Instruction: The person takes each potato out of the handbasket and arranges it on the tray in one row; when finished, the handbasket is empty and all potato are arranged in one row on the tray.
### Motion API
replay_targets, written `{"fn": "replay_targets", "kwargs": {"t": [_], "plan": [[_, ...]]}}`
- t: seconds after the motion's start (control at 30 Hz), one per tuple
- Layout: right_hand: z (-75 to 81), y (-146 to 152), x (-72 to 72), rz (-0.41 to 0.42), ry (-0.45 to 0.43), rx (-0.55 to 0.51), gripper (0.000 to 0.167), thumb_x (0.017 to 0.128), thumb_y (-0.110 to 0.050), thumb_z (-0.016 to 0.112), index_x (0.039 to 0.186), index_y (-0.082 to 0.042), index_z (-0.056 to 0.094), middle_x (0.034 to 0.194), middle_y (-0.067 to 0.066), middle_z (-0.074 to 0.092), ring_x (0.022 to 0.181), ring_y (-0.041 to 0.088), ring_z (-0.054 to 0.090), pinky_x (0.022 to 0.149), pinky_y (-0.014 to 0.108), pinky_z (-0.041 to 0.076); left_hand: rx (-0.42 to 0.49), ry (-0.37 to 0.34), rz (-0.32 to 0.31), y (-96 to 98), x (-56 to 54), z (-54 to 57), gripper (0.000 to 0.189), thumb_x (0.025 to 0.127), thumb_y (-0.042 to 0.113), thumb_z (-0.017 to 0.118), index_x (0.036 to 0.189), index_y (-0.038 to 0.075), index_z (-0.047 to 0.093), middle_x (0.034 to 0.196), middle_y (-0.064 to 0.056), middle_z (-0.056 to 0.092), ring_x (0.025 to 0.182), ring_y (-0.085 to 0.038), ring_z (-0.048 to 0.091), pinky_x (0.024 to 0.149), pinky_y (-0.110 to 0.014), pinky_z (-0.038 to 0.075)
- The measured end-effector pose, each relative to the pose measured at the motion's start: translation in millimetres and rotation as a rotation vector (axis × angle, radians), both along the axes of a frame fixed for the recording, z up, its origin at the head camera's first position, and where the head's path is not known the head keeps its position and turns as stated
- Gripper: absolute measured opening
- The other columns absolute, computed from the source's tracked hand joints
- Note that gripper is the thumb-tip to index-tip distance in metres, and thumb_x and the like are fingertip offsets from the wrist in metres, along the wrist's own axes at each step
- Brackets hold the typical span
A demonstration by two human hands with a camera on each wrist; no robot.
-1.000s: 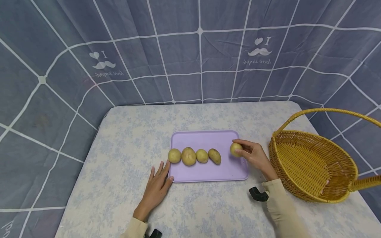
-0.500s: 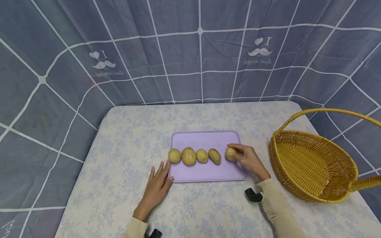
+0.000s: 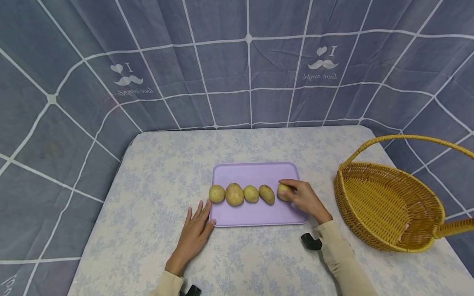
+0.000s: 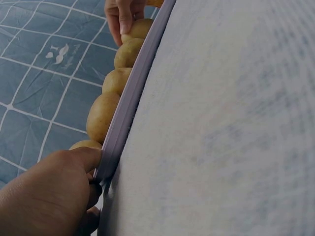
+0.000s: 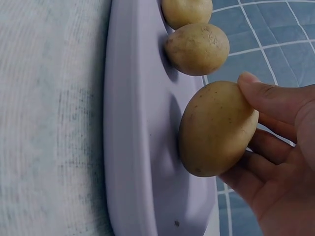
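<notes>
Near the right end of a lilac tray, my right hand holds a potato between thumb and fingers, close over the tray floor. Several potatoes stand in a row to its left: a small longish potato nearest, then a round potato, a bigger potato and a round potato at the left rim. My left hand lies with fingers spread at the tray's left side. Its thumb touches the rim in the left wrist view.
A yellow wicker basket with a tall arched handle stands at the table's right edge. A pale floral cloth covers the table. Grey-blue curtain with white grid lines hangs behind and at both sides.
My right hand has brought the potato leftward and slightly down, from the tray's right rim to beside the small longish potato. The left hand and the row have stayed in place.
</notes>
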State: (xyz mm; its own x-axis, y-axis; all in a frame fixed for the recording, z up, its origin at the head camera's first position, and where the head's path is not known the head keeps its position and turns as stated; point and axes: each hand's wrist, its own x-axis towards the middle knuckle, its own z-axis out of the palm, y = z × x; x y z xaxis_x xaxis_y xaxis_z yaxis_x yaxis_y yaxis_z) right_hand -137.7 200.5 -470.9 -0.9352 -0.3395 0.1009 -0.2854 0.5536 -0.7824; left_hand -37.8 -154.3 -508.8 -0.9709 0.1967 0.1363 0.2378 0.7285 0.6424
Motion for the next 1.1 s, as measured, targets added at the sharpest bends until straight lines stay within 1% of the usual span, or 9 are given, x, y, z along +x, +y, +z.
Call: {"fn": "replay_targets", "kwargs": {"t": [0.33, 0.67, 0.87, 1.1], "plan": [[0.6, -8.2, -2.3, 0.025, 0.012, 0.052, 0.041, 0.087, -0.014, 0.071, 0.124, 0.003, 0.063, 0.124, 0.02, 0.063, 0.12, 0.036, 0.056, 0.102, 0.049, 0.044, 0.003, 0.002, -0.001, 0.3, 0.1, 0.2, 0.061, 0.101, 0.033, 0.05, 0.152, 0.01, 0.026, 0.153, -0.003, 0.031, 0.146, -0.025, 0.019, 0.119, -0.05, -0.001], [1.2, -13.1, -4.2, 0.083, 0.02, 0.077, 0.04, 0.088, -0.012, 0.069, 0.125, 0.002, 0.062, 0.126, 0.019, 0.061, 0.122, 0.035, 0.053, 0.105, 0.049, 0.041, -0.003, 0.01, -0.002, -0.2, 0.2, -0.3, 0.061, 0.101, 0.033, 0.05, 0.152, 0.01, 0.026, 0.153, -0.003, 0.031, 0.145, -0.025, 0.02, 0.119, -0.048, -0.002], [1.1, -13.0, -4.3, 0.088, 0.029, 0.079, 0.04, 0.088, -0.012, 0.069, 0.125, 0.002, 0.062, 0.126, 0.018, 0.062, 0.122, 0.035, 0.054, 0.104, 0.049, 0.042, -0.008, 0.007, -0.001, -0.2, 0.0, -0.7, 0.062, 0.101, 0.033, 0.05, 0.152, 0.01, 0.025, 0.152, -0.004, 0.031, 0.145, -0.025, 0.02, 0.119, -0.048, -0.002], [1.1, -12.3, -4.6, 0.073, 0.008, 0.063, 0.039, 0.089, -0.014, 0.069, 0.125, 0.0, 0.063, 0.125, 0.017, 0.062, 0.12, 0.033, 0.055, 0.101, 0.049, 0.043, -0.003, 0.009, -0.002, 0.6, 0.2, -0.6, 0.061, 0.1, 0.033, 0.05, 0.152, 0.01, 0.026, 0.152, -0.003, 0.032, 0.145, -0.025, 0.02, 0.119, -0.05, -0.001]]}}
